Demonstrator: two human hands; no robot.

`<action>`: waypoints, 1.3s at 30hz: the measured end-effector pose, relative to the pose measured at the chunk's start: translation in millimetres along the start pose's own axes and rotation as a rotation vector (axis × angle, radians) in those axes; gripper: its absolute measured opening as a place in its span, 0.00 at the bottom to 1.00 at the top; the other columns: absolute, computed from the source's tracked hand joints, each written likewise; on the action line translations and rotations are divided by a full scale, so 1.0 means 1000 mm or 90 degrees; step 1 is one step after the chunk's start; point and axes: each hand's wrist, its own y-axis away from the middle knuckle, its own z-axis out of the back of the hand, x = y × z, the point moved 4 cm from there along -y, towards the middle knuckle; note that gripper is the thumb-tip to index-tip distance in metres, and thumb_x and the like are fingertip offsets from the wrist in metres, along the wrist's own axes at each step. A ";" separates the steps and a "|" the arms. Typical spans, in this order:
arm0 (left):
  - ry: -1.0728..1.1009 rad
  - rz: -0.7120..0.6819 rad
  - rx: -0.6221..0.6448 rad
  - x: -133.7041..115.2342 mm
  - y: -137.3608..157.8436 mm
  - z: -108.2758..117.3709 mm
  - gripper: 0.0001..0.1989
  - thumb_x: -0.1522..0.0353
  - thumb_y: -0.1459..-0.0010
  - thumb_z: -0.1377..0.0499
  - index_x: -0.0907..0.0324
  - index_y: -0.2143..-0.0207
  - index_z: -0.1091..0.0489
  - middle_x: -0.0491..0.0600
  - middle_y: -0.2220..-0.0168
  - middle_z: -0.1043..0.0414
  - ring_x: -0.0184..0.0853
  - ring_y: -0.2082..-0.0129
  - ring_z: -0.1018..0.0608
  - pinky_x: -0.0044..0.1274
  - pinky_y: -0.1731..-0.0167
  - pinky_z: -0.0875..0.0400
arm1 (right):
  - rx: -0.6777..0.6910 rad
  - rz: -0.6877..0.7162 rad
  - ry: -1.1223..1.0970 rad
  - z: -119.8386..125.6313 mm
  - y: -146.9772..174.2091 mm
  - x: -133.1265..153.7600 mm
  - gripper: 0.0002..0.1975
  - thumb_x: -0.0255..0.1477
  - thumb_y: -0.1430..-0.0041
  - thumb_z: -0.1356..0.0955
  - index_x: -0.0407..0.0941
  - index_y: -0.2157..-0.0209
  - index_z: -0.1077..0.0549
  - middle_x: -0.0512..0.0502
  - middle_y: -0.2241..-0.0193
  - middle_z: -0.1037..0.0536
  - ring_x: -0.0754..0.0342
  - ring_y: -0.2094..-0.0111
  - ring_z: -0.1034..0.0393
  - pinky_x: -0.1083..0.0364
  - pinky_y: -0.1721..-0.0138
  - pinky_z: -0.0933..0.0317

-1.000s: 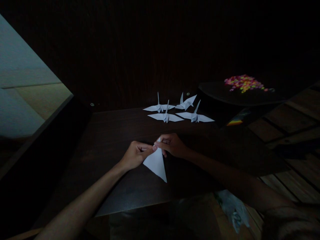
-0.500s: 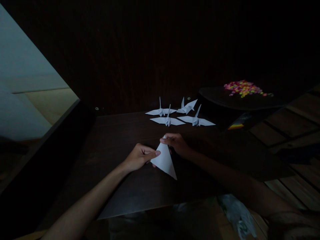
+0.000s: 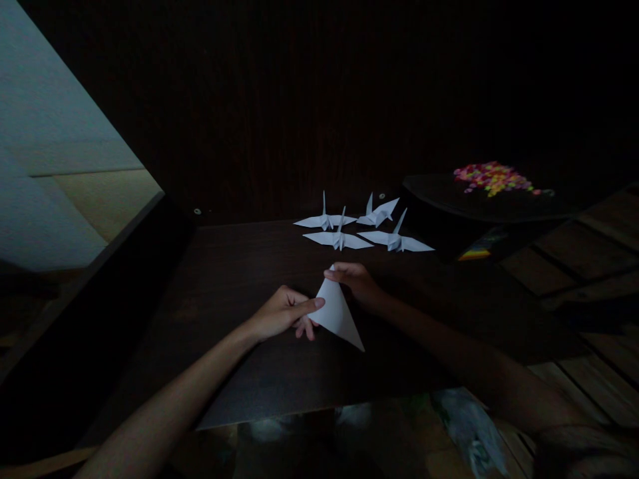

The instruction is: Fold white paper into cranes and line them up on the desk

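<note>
A white sheet of paper folded into a triangle (image 3: 337,311) is held above the dark tabletop, one long point aimed down to the right. My left hand (image 3: 288,313) pinches its left edge, thumb on top and fingers partly beneath. At the upper tip, my right hand (image 3: 352,278) grips the paper between thumb and fingers; some of those fingers are hidden behind it. Beyond my hands stand several white origami cranes with spread wings, among them a front left crane (image 3: 339,239) and a front right crane (image 3: 397,241).
A heap of small pink, red and yellow pieces (image 3: 494,178) lies on a dark raised surface at the right. A dark panel (image 3: 279,106) rises behind the tabletop (image 3: 239,372). Clear plastic bags (image 3: 472,426) lie below the near edge, beside wooden slats (image 3: 584,386).
The folded paper has turned slightly, its lower point swinging right and up. More of my left fingers show beneath its edge. The whole view has shifted a little.
</note>
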 end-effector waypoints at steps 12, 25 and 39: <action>-0.064 -0.001 0.025 -0.004 0.006 -0.003 0.27 0.50 0.42 0.45 0.62 0.82 0.35 0.43 0.89 0.35 0.23 0.89 0.36 0.16 0.85 0.44 | 0.007 -0.007 -0.009 0.000 -0.001 -0.003 0.19 0.42 0.53 0.29 0.44 0.81 0.36 0.58 0.86 0.40 0.63 0.86 0.47 0.62 0.87 0.57; 0.011 -0.093 -0.136 -0.006 0.000 0.005 0.20 0.54 0.46 0.38 0.64 0.73 0.28 0.42 0.82 0.33 0.24 0.85 0.34 0.16 0.85 0.41 | 0.054 0.081 0.100 -0.014 0.009 -0.004 0.14 0.41 0.47 0.31 0.43 0.70 0.30 0.56 0.82 0.31 0.63 0.87 0.42 0.63 0.88 0.50; 0.121 -0.140 -0.324 -0.003 0.001 0.035 0.15 0.60 0.49 0.35 0.62 0.77 0.29 0.46 0.81 0.27 0.30 0.83 0.27 0.20 0.81 0.33 | -0.088 0.231 0.234 0.000 0.007 0.006 0.12 0.34 0.42 0.34 0.41 0.65 0.24 0.50 0.78 0.27 0.60 0.81 0.35 0.61 0.81 0.43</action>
